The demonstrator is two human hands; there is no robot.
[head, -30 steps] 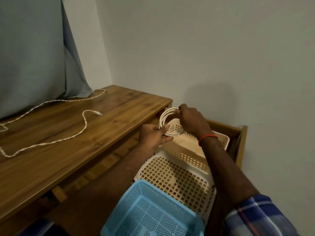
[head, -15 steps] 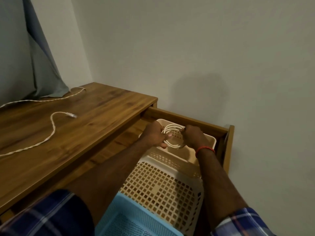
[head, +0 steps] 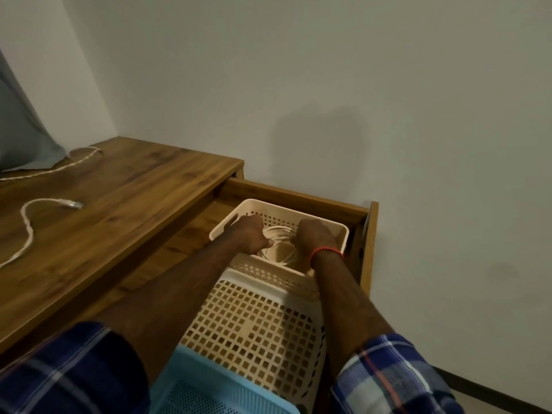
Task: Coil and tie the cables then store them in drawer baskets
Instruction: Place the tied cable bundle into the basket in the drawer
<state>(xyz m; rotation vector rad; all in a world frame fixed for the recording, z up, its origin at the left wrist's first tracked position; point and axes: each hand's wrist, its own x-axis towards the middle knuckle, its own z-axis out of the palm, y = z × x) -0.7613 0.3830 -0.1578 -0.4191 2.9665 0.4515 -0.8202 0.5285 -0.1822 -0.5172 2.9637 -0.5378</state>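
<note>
We see the left hand [head: 250, 234] and right hand [head: 317, 238] each gripping the coiled cable [head: 282, 245]. It sits inside the beige basket [head: 301, 211].

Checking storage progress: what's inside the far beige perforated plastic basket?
A coiled white cable, held by the left hand and right hand; they hide its sides and any tie.

The single view sits on the person's head, above and behind the open drawer [head: 298, 199], and looks forward and down at the left hand [head: 249, 236] and right hand [head: 315, 238], which fall just below mid-frame. It faces the wall [head: 358, 85], with the desk [head: 119, 204] running off to the left. It is near: the sleeves [head: 74, 375] fill the lower corners and the blue basket [head: 227, 395] is cut by the bottom edge.
</note>
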